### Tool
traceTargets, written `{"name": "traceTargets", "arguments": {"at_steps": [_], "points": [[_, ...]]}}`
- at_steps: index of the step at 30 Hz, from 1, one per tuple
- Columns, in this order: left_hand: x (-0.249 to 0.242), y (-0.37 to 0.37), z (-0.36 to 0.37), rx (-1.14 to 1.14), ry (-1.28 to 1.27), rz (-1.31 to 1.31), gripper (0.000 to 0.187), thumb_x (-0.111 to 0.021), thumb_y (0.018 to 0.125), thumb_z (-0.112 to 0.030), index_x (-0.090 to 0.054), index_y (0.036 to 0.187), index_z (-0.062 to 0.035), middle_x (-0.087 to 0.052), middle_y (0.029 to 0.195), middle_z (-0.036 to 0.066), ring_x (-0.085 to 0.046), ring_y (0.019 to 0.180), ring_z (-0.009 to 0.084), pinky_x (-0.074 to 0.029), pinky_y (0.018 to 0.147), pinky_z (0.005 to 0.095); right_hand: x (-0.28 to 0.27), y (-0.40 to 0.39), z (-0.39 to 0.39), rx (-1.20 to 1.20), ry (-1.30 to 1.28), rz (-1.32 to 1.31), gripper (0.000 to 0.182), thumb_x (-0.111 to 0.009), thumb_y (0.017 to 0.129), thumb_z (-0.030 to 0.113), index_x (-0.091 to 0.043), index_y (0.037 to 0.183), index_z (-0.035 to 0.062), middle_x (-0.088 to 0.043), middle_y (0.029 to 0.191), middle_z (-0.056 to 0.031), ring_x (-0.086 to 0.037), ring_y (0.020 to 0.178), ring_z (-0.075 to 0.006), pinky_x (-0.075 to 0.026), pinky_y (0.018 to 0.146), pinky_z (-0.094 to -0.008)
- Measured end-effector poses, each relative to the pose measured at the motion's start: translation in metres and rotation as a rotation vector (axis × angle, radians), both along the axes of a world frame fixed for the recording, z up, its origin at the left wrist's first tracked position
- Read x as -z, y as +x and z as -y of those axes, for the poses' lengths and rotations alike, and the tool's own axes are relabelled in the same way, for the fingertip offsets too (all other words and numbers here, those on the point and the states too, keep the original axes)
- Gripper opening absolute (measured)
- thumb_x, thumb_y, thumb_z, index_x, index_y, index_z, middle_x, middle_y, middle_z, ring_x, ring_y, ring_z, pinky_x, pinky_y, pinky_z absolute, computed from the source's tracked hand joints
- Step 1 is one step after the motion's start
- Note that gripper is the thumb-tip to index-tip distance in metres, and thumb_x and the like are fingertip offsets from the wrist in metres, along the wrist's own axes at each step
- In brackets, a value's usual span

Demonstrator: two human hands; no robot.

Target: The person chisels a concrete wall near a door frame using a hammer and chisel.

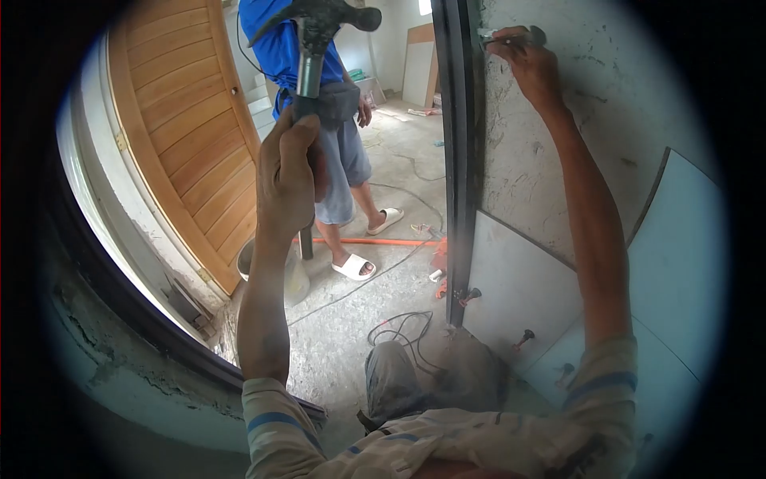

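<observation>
My left hand (294, 164) is wrapped round the grip of a claw hammer (309, 60), its dark head raised at the top of the view. High on the right, my right hand (527, 68) pinches a small tool (536, 36) with a dark rounded end, against the bare wall (523, 144) beside the black door frame (460, 160). The tool's pale tip is close to the frame's edge; its exact kind is unclear.
A person (339, 120) in a blue top and white sandals stands beyond the doorway. A wooden door (179, 128) is at the left, near a bucket (295, 279). Cables (411, 323) lie on the floor. Wall tiles (519, 279) with dark clips are at the lower right.
</observation>
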State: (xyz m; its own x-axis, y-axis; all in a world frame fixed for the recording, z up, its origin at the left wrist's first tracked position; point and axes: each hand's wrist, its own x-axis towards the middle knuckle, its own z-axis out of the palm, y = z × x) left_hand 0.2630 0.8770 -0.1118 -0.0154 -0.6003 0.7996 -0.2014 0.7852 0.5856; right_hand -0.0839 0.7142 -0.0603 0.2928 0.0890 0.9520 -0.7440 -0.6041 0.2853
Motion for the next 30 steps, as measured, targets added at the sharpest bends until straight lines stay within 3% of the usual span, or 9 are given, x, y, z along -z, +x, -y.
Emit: {"name": "traceTargets", "arguments": {"at_steps": [4, 9, 12, 14, 18, 23, 25, 28, 30], "points": [[0.007, -0.009, -0.004, 0.063, 0.091, -0.034, 0.030, -0.044, 0.098, -0.031, -0.054, 0.087, -0.0049, -0.045, 0.053, 0.000, -0.040, 0.042, 0.0068, -0.032, 0.041, 0.0248, -0.015, 0.003, -0.002, -0.185, 0.341, 0.222, 0.010, -0.064, 0.090, 0.019, -0.068, 0.098, 0.0173, -0.065, 0.101, 0.0043, -0.063, 0.081, -0.0117, -0.049, 0.073, -0.0269], [0.006, -0.028, -0.008, -0.042, -0.054, 0.096, 0.032, -0.047, 0.098, -0.036, -0.057, 0.098, -0.0056, -0.050, 0.058, 0.002, -0.046, 0.047, 0.0086, -0.036, 0.044, 0.0247, -0.010, -0.006, 0.008, -0.048, 0.041, -0.018, 0.022, -0.069, 0.086, 0.026, -0.067, 0.099, 0.0077, -0.067, 0.091, 0.0005, -0.062, 0.081, -0.0088, -0.046, 0.071, -0.0235], [-0.012, -0.037, -0.018, -0.193, -0.169, 0.278, 0.034, -0.046, 0.100, -0.035, -0.057, 0.108, -0.0044, -0.053, 0.061, 0.004, -0.050, 0.050, 0.0098, -0.038, 0.047, 0.0255, -0.013, 0.008, -0.002, -0.246, 0.389, 0.349, 0.019, -0.069, 0.086, 0.022, -0.066, 0.098, 0.0077, -0.066, 0.088, -0.0003, -0.062, 0.078, -0.0115, -0.047, 0.070, -0.0250], [-0.023, -0.050, -0.023, -0.100, -0.475, -0.002, 0.035, -0.045, 0.101, -0.037, -0.052, 0.085, -0.0067, -0.042, 0.050, -0.002, -0.041, 0.042, 0.0056, -0.030, 0.039, 0.0198, -0.012, 0.006, 0.004, -0.046, -0.179, -0.035, 0.020, -0.070, 0.085, 0.021, -0.064, 0.097, 0.0067, -0.065, 0.083, -0.0015, -0.061, 0.075, -0.0117, -0.048, 0.069, -0.0257], [-0.048, -0.086, -0.025, 0.228, -0.569, -0.130, 0.033, -0.047, 0.099, -0.036, -0.054, 0.089, -0.0054, -0.043, 0.050, 0.000, -0.044, 0.042, 0.0070, -0.033, 0.040, 0.0200, -0.013, 0.002, 0.007, -0.283, 0.183, 0.122, 0.023, -0.072, 0.085, 0.023, -0.063, 0.098, 0.0062, -0.065, 0.081, -0.0026, -0.060, 0.076, -0.0073, -0.048, 0.068, -0.0246], [-0.058, -0.109, 0.004, -0.503, -0.527, 0.727, 0.040, -0.055, 0.093, -0.041, -0.050, 0.091, -0.0017, -0.061, 0.062, 0.020, -0.063, 0.059, 0.0388, -0.048, 0.049, 0.0451, -0.013, 0.005, 0.009, -0.132, 0.365, 0.314, 0.014, -0.065, 0.088, 0.016, -0.063, 0.090, 0.0020, -0.062, 0.083, -0.0121, -0.064, 0.075, -0.0246, -0.051, 0.068, -0.0356], [-0.061, -0.108, -0.001, -0.504, -0.586, 0.732, 0.040, -0.056, 0.093, -0.041, -0.051, 0.091, -0.0009, -0.061, 0.061, 0.019, -0.063, 0.058, 0.0378, -0.048, 0.049, 0.0442, -0.010, -0.015, 0.056, 0.238, -0.266, -0.044, 0.020, -0.069, 0.085, 0.021, -0.063, 0.086, 0.0012, -0.063, 0.081, -0.0165, -0.064, 0.074, -0.0286, -0.050, 0.068, -0.0361], [-0.071, -0.114, -0.023, -0.411, -0.661, 0.654, 0.042, -0.055, 0.094, -0.041, -0.052, 0.094, 0.0011, -0.061, 0.061, 0.018, -0.063, 0.056, 0.0370, -0.048, 0.048, 0.0413, -0.016, -0.003, 0.038, 0.016, -0.177, -0.026, 0.026, -0.072, 0.083, 0.025, -0.062, 0.087, 0.0012, -0.064, 0.079, -0.0152, -0.064, 0.074, -0.0292, -0.049, 0.066, -0.0387], [-0.076, -0.116, -0.020, -0.140, -0.993, 0.199, 0.043, -0.053, 0.094, -0.042, -0.053, 0.096, 0.0011, -0.062, 0.064, 0.018, -0.063, 0.058, 0.0385, -0.049, 0.050, 0.0421, -0.014, 0.010, 0.007, -0.149, 0.050, 0.126, 0.028, -0.072, 0.083, 0.025, -0.061, 0.086, 0.0002, -0.064, 0.078, -0.0154, -0.063, 0.073, -0.0297, -0.048, 0.065, -0.0390]]}}
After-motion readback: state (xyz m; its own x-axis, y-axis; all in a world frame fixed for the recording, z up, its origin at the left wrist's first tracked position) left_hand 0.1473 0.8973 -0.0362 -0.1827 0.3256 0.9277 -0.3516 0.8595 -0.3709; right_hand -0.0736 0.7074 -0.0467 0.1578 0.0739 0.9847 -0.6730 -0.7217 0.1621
